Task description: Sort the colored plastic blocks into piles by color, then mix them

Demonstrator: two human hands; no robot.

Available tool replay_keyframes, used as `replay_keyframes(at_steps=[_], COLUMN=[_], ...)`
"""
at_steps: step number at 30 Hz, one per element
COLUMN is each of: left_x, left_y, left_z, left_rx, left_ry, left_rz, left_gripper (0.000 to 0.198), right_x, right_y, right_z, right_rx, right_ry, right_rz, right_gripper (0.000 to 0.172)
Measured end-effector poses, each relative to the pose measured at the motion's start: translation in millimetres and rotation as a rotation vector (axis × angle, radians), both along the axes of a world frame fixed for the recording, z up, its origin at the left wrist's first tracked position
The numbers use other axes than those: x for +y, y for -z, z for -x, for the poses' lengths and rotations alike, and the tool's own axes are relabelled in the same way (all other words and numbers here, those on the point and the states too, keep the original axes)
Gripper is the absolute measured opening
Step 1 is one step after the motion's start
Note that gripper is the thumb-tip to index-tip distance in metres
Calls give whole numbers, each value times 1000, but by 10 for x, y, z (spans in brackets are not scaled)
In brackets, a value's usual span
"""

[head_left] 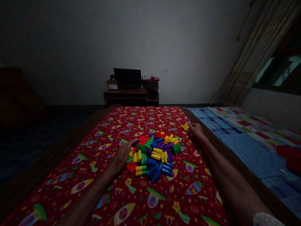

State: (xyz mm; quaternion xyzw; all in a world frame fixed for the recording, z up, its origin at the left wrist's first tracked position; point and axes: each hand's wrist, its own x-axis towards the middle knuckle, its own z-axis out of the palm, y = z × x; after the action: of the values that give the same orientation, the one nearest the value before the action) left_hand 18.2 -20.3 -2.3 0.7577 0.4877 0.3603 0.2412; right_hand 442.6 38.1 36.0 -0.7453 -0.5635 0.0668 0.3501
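A heap of plastic toy building blocks in red, yellow, green, blue and purple lies on a red patterned cloth [131, 201]. My left hand [121, 155] rests at the heap's left side, fingers stretched out against the blocks there. Off to the right and beyond the heap, my right hand [196, 129] pinches a yellow toy block [185, 126] at its near end. A pair of yellow blocks [156, 153] sits mid-heap, with blue blocks [154, 172] at the near edge and a green block [176, 148] at the right edge.
Beyond the cloth, a low desk [127, 92] carries a dark monitor [128, 78] and a cardboard box [112, 85]. Blue checked bedding [244, 150] spreads to the right, with a red cloth item [289, 158] on it. A curtain [246, 56] hangs by the window.
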Motion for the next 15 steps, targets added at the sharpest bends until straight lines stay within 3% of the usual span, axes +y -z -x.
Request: replay_keyframes(at_steps=[2, 4, 8, 10, 15], left_x=[-10, -15, -1, 6, -34], left_y=[-16, -23, -29, -37, -109], left_z=[-3, -3, 8, 9, -22], left_rx=[2, -3, 11, 27, 42], left_ry=[-6, 0, 9, -3, -10], left_rz=[1, 4, 17, 23, 25], left_gripper=[65, 65, 65, 68, 76], right_x=[-50, -128, -287, -341, -440], right_y=[-31, -55, -47, -36, -75], right_z=[27, 159, 596, 773, 802], right_rx=[-60, -101, -89, -114, -132], right_ry=[47, -36, -540, -685, -637], right_rz=[-74, -132, -5, 99, 96], right_gripper=[36, 34, 30, 29, 20])
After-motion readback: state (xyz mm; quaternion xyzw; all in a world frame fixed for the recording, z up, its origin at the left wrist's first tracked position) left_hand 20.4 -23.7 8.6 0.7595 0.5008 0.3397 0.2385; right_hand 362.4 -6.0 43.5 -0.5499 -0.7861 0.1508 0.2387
